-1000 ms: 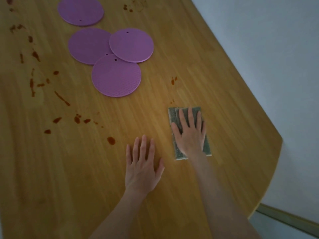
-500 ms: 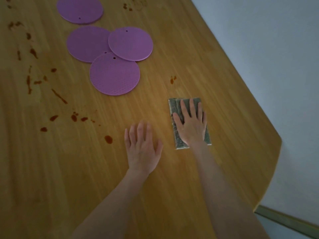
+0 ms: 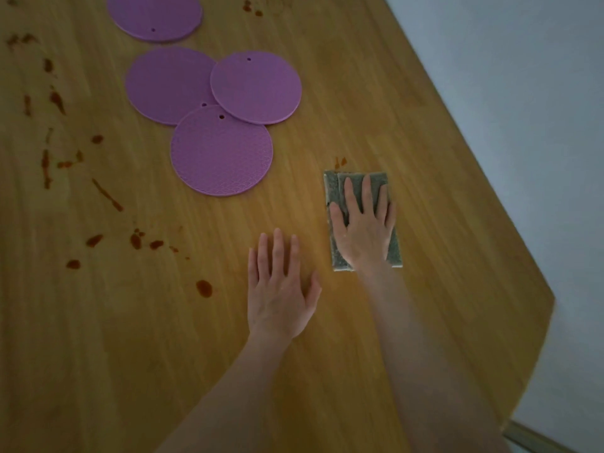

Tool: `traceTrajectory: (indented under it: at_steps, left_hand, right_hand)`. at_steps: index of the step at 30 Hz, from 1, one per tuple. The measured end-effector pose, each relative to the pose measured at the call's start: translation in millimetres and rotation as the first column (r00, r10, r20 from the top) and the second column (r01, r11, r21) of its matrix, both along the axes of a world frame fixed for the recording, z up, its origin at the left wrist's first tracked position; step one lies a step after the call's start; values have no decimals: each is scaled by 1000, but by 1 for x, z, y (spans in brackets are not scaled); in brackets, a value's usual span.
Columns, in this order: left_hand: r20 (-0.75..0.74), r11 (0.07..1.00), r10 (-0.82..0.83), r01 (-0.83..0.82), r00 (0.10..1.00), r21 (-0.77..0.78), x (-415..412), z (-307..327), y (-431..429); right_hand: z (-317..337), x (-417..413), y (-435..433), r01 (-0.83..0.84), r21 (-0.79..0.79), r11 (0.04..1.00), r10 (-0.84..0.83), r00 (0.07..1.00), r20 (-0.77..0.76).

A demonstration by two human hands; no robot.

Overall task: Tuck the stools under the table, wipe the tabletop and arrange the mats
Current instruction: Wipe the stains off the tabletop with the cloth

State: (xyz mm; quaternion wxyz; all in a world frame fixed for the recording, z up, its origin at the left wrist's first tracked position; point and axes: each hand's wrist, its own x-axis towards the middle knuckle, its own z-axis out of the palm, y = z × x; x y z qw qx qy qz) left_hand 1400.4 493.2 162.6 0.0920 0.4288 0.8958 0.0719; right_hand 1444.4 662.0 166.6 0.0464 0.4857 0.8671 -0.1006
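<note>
My right hand (image 3: pixel 364 225) presses flat, fingers straight, on a folded grey-green cloth (image 3: pixel 332 188) lying on the wooden tabletop (image 3: pixel 425 197). Just beyond the cloth's far edge is a small reddish-brown stain (image 3: pixel 340 162). My left hand (image 3: pixel 279 291) rests flat and open on the bare wood to the cloth's left. Several round purple mats (image 3: pixel 221 151) lie further back left, three of them overlapping, one apart (image 3: pixel 153 14) at the top edge. More reddish-brown stains (image 3: pixel 204 288) are scattered over the left part of the table.
The table's right edge runs diagonally from the top middle to a rounded corner (image 3: pixel 549 299) at the right. Beyond it is pale grey floor (image 3: pixel 523 109). A strip of trim (image 3: pixel 536 441) shows at the bottom right. No stools are in view.
My right hand has slid the cloth forward, nearer the small stain. My left hand has also moved forward a little on the wood. Mats have not moved.
</note>
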Motion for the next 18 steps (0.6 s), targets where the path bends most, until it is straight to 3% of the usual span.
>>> traceTrajectory:
  at_steps: [5, 11, 16, 18]
  left_hand:
    - [5, 1000, 1, -1, 1000, -12, -1, 0, 0]
    - [10, 1000, 2, -1, 1000, -28, -1, 1, 1]
    - [12, 1000, -5, 5, 1000, -20, -1, 1, 0]
    - [4, 1000, -3, 3, 1000, -26, -1, 0, -1]
  right_hand:
    - [2, -38, 28, -134, -36, 990, 135, 991, 5]
    - [1, -16, 34, 87, -17, 996, -86, 996, 30]
    - [2, -44, 29, -83, -42, 996, 84, 996, 22]
    - [3, -40, 58, -44, -54, 998, 46, 998, 31]
